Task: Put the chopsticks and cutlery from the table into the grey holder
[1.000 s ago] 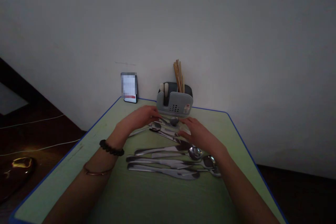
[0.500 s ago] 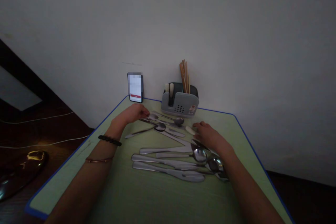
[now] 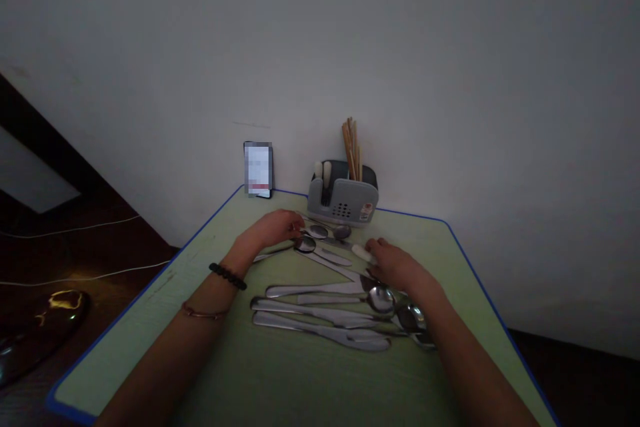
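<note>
A pale wall (image 3: 320, 47) rises behind a green bench (image 3: 440, 240) with a blue rim. Over the bench, the left hand (image 3: 275, 227) reaches in from one side and the right hand (image 3: 397, 267) from the other, well apart. The left fingers are bent and close together beside a spoon (image 3: 319, 232); whether they clamp it I cannot tell. The right fingers curl at a pale handle (image 3: 362, 253), and their grip cannot be made out either. Near the wall, between the hands and beyond them, stands a grey caddy (image 3: 353, 197) with chopsticks (image 3: 351, 150) leaning upright in it and two pale handles in its left slot. A phone (image 3: 258, 169) leans upright left of the caddy. Closest to the person, knives (image 3: 320, 329) lie roughly side by side, handles to the left, with shiny spoons (image 3: 381, 299) at their right end, partly overlapping. Another spoon (image 3: 305, 244) lies below the left fingers. On the left arm sit a black bead bracelet (image 3: 227, 276) and a thin bangle (image 3: 204, 312)
</note>
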`<state>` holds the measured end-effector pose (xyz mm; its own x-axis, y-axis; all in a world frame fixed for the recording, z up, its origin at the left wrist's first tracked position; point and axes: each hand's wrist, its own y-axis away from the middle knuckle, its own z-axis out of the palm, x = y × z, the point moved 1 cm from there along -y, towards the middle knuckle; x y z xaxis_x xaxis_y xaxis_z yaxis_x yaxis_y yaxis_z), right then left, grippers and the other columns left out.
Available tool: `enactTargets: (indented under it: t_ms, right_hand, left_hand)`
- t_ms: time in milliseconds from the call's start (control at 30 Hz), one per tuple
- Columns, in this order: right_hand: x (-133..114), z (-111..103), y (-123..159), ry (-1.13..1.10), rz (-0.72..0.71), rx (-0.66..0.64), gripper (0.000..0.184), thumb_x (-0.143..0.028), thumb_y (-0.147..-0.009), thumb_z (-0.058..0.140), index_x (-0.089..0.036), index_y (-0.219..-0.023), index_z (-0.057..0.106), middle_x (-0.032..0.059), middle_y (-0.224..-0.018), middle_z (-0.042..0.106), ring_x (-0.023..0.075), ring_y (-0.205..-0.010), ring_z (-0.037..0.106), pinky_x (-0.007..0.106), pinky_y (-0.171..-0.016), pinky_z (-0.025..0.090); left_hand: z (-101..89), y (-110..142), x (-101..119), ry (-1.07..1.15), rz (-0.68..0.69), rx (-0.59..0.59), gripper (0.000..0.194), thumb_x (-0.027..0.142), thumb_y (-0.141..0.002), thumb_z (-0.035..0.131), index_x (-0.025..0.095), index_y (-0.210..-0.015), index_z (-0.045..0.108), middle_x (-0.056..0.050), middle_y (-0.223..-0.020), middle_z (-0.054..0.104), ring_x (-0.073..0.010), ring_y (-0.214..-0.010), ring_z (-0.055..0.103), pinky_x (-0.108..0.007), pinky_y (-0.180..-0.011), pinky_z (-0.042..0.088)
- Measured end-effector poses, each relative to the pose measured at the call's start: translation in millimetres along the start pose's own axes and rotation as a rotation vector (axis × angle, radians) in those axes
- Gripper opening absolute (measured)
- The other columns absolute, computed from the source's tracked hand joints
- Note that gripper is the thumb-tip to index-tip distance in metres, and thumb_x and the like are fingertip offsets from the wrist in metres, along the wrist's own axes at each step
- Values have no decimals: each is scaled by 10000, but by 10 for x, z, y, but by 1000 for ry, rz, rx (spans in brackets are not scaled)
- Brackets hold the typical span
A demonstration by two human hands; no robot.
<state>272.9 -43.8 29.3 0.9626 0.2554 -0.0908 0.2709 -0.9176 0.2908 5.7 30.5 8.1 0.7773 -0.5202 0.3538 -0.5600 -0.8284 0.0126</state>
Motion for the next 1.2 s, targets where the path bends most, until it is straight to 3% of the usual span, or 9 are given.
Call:
enactTargets:
  t_ms: [200, 333, 467, 567, 700, 833, 1033, 1200]
  right_hand:
    - [52, -22, -31, -40, -39, 59, 287, -85, -803, 479, -123, -1076, 561, 151, -1089, 608, 219, -935, 603, 285, -780, 406]
    - [63, -228, 58, -293, -240, 281, 196, -297, -898, 463, -154, -908, 597, 87, -918, 616, 184, -830, 566, 275, -726, 416]
    - [-47, -418, 177, -631, -336, 464, 216, -382, -856, 544, -185, -869, 631, 40, -845, 578, 149, -741, 520, 258, -651, 415]
    - [-121, -442, 220, -933, -361, 388, 246, -421, -825, 580, -204, -933, 622, -7, -726, 553, 111, -582, 460, 241, -539, 383]
    - [-151, -416, 242, -1221, -447, 273, 314, -485, -810, 587, -198, -933, 564, -44, -618, 507, 97, -517, 464, 239, -522, 394]
    - [-167, -421, 243, -1197, -467, 323, 395, -549, -853, 483, -167, -904, 570, -25, -590, 537, 112, -568, 518, 252, -579, 413]
    - [-190, -464, 243, -1034, -218, 492, 291, -439, -796, 601, -174, -915, 585, -32, -614, 572, 105, -516, 538, 221, -494, 400]
    - [-192, -781, 269, -791, -252, 591, 258, -392, -804, 597, -164, -912, 649, -2, -639, 612, 115, -557, 544, 227, -506, 401]
  left_hand:
    - [-43, 26, 96, 21, 31, 1, 237, 265, -828, 565, 144, -1001, 671, -86, -984, 698, -207, -888, 628, -276, -787, 454]
    - [-134, 55, 369, 138, 115, -9, 277, 319, -843, 579, 156, -1057, 646, -73, -1048, 675, -195, -946, 612, -274, -835, 450]
    - [-193, 113, 679, 289, 187, -50, 442, 407, -823, 614, 193, -1205, 555, -77, -1195, 613, -203, -1042, 575, -300, -875, 447]
    - [-196, 153, 828, 440, 225, -119, 527, 428, -848, 578, 219, -1314, 445, -88, -1248, 576, -205, -1063, 565, -311, -861, 455]
    - [-195, 163, 921, 533, 275, -194, 367, 385, -936, 420, 183, -1233, 495, -76, -1060, 637, -165, -876, 597, -278, -762, 465]
    - [-221, 136, 909, 445, 292, -51, 287, 383, -920, 452, 158, -1065, 556, -56, -962, 621, -155, -827, 552, -257, -722, 436]
    - [-196, 76, 780, 424, 227, 6, 270, 400, -886, 510, 150, -829, 596, 34, -630, 560, -96, -559, 482, -196, -543, 356]
    - [-142, 5, 586, 271, 116, 115, 357, 391, -937, 393, 152, -827, 636, 3, -622, 611, -116, -553, 527, -209, -548, 349]
